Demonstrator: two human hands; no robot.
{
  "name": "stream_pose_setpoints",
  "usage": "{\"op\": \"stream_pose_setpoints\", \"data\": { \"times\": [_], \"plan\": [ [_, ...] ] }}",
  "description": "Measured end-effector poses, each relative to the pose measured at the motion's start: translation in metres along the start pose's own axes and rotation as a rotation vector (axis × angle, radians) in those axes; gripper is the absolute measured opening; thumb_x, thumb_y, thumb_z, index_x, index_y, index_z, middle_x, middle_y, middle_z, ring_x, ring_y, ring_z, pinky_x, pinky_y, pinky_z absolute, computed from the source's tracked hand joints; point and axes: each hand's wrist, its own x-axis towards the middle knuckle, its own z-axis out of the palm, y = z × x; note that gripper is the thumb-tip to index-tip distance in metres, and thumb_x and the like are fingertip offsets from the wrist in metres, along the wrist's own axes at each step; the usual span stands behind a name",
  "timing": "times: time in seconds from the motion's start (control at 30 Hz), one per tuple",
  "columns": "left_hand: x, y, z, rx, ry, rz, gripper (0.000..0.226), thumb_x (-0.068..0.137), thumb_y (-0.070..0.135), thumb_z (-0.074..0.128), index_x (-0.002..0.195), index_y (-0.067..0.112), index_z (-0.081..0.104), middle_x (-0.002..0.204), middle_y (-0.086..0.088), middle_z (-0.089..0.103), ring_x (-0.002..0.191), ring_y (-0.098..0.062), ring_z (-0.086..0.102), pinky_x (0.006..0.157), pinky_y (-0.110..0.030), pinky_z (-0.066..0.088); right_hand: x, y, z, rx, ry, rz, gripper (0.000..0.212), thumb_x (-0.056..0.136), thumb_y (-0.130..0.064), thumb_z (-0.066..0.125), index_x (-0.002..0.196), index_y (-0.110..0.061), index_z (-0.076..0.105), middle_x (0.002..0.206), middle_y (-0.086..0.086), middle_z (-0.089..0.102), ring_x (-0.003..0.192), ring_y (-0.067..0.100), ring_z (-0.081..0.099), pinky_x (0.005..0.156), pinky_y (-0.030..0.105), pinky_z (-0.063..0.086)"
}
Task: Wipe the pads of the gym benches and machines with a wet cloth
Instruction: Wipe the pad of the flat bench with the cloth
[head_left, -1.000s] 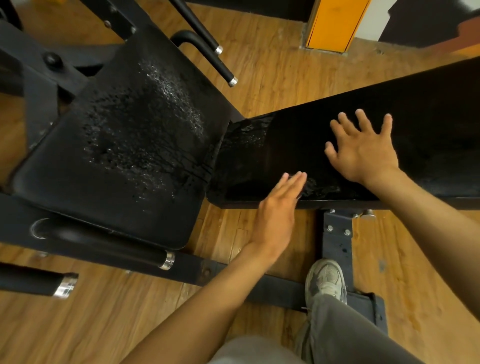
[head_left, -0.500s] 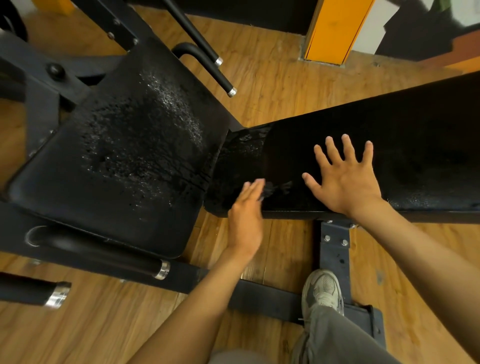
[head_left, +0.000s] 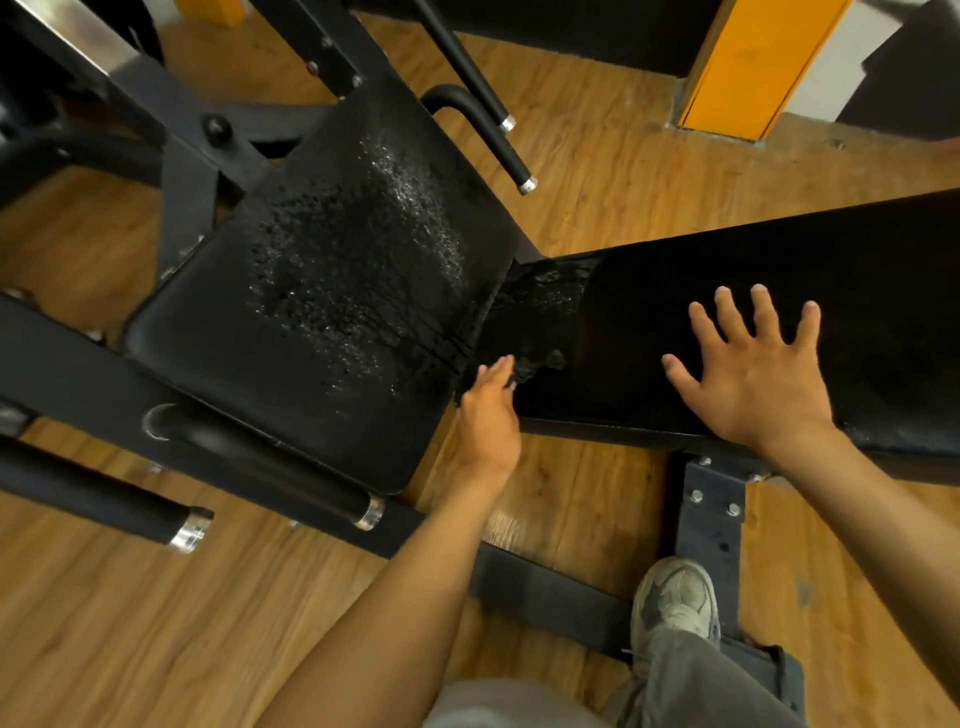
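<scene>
Black vinyl fills the middle of the frame: the long flat black bench pad (head_left: 779, 332) running off to the right, and the tilted black seat pad (head_left: 332, 322) at centre left, beaded with water droplets. Since a second ago my left hand (head_left: 491, 410) has slid leftward along the near edge of the bench pad, from beside my right hand to the pad's left end. Its straight fingers now press on a crumpled dark wet cloth (head_left: 535, 332), which is hard to separate from the surface beneath it. My right hand (head_left: 753, 384) has shifted slightly left too and lies flat with fingers spread on the bench pad, gripping nothing.

I judge the stroke has carried the cloth to the gap between the two pads, so this end of the bench pad is nearly covered. The seat pad, unwiped and wet, looks like the next stretch. A grey shoe (head_left: 675, 597) stands on the wooden floor (head_left: 156, 623) at lower right.
</scene>
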Motion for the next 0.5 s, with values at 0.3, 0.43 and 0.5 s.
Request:
{"op": "stream_pose_setpoints", "data": {
  "times": [0.3,0.43,0.5],
  "plan": [
    [-0.045,0.009,-0.006,-0.071,-0.121,0.233,0.05,0.103,-0.008,0.048,0.15,0.009,0.049,0.155,-0.005,0.049,0.151,-0.014,0.027,0.108,0.0,0.028,0.001,0.0,-0.004,0.031,-0.014,-0.014,0.09,0.091,-0.066,-0.003,0.16,-0.017,0.027,0.167,0.013,0.022,0.155,0.041,0.011,0.118,0.069,0.011],
    [0.003,-0.01,-0.01,0.032,-0.022,0.014,0.045,0.105,-0.001,0.049,0.148,0.011,0.054,0.151,-0.008,0.054,0.15,-0.021,0.036,0.116,-0.02,0.038,0.0,-0.002,-0.007,0.034,-0.029,-0.014,0.09,0.09,-0.067,-0.003,0.16,-0.018,0.025,0.168,0.012,0.021,0.155,0.04,0.009,0.119,0.07,0.009],
    [-0.001,0.0,-0.006,0.141,-0.052,0.016,0.047,0.106,0.004,0.049,0.152,0.014,0.049,0.156,-0.005,0.049,0.152,-0.022,0.032,0.12,-0.036,0.036,0.0,0.0,-0.008,0.046,-0.033,-0.017,0.09,0.09,-0.068,-0.003,0.16,-0.018,0.026,0.167,0.012,0.022,0.155,0.04,0.01,0.119,0.071,0.01]
  ]
}}
